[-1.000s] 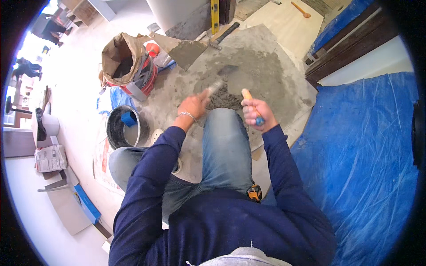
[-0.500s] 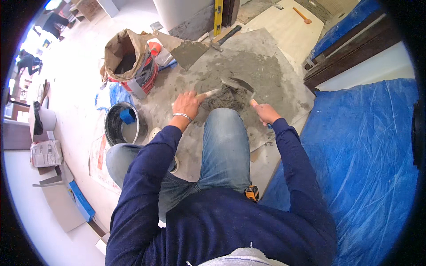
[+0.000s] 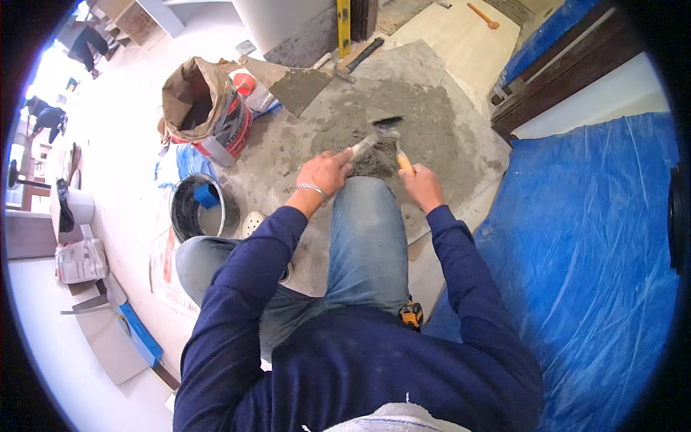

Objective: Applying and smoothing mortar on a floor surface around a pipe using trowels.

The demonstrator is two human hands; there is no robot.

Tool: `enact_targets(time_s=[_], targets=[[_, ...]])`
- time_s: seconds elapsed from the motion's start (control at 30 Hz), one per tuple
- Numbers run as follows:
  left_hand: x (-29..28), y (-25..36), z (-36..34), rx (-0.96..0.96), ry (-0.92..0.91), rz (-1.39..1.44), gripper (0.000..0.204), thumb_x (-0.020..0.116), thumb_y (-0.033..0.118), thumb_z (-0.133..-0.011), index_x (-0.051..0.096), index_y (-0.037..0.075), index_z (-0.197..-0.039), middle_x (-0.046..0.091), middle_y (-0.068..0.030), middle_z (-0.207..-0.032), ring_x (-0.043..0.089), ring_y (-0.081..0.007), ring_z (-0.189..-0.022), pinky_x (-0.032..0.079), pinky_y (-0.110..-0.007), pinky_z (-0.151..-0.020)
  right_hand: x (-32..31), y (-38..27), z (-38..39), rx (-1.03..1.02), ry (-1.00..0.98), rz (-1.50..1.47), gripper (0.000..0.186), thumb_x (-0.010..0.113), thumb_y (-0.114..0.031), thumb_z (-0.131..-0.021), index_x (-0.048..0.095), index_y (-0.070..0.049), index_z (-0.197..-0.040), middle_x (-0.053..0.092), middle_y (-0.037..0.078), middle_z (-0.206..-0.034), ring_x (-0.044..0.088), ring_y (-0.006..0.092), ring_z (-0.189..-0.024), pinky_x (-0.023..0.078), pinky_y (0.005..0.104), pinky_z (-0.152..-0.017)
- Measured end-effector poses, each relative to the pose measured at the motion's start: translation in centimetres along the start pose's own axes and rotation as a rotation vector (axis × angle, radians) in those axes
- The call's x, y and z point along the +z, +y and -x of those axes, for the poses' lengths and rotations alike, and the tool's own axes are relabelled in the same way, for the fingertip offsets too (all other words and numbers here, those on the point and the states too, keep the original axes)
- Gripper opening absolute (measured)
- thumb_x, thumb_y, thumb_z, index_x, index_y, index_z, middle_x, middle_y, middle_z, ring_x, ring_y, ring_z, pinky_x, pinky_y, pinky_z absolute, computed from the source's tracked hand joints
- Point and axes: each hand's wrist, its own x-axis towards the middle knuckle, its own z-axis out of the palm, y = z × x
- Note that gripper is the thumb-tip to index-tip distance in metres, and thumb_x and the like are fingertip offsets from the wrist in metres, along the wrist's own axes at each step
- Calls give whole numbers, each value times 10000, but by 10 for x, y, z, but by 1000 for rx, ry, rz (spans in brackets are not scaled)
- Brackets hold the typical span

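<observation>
My left hand (image 3: 324, 174), a bracelet at its wrist, is closed round a pale, mortar-smeared hand tool (image 3: 364, 147); its exact kind is unclear. Closed on the orange-brown wooden handle of a trowel (image 3: 405, 163) is my right hand (image 3: 422, 187). The trowel's dark blade points away from me, and the two tools' far ends come close together over a small heap of wet grey mortar (image 3: 373, 164). That heap lies just beyond my raised knee on a grey board (image 3: 468, 137) smeared with mortar. Whether the tools touch cannot be made out.
An opened paper sack in a red bucket (image 3: 234, 140) and a black tub (image 3: 175, 209) with a blue sponge stand to the left. Beyond the mortar lie a hammer (image 3: 360, 59) and a grey-smeared panel (image 3: 302, 90). Blue sheeting (image 3: 576, 259) covers the right side. People are far off left.
Both hands have come closer together: the left moved right and slightly nearer me, the right moved left. The trowel now points more straight ahead, its blade near the other tool's end.
</observation>
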Motion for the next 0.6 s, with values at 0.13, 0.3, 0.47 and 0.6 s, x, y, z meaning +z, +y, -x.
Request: enact_targets(time_s=[0.13,0.3,0.47,0.6], targets=[[-6,-38,-20,-166,-2,-79,371,563,328,-933,610,182,-1271,682,-184,-1053,650,-381,-957,528,-474,-815,0,1,13,-5,-28,-13,377,621,-375,-873,636,-2,-924,662,264,-907,627,449,-887,486,503,-746],[0,-10,-18,-217,54,30,382,558,330,-936,604,155,-1272,668,-208,-1084,645,-386,-976,522,-475,-833,6,21,-12,80,91,-57,366,625,-361,-871,639,-1,-932,664,263,-916,631,446,-905,488,498,-752],[19,-11,-7,-117,34,-32,387,548,349,-939,594,173,-1281,685,-210,-989,663,-388,-923,535,-483,-802,-4,4,-20,40,94,-33,377,636,-362,-862,650,-3,-976,673,256,-917,634,448,-906,495,482,-753],[0,-67,-9,-246,-11,-220,335,560,314,-929,624,227,-1246,676,-163,-1002,669,-348,-918,545,-455,-766,-12,14,14,-47,-11,-305,424,644,-383,-886,642,12,-1040,655,154,-761,642,284,-723,499,384,-656]])
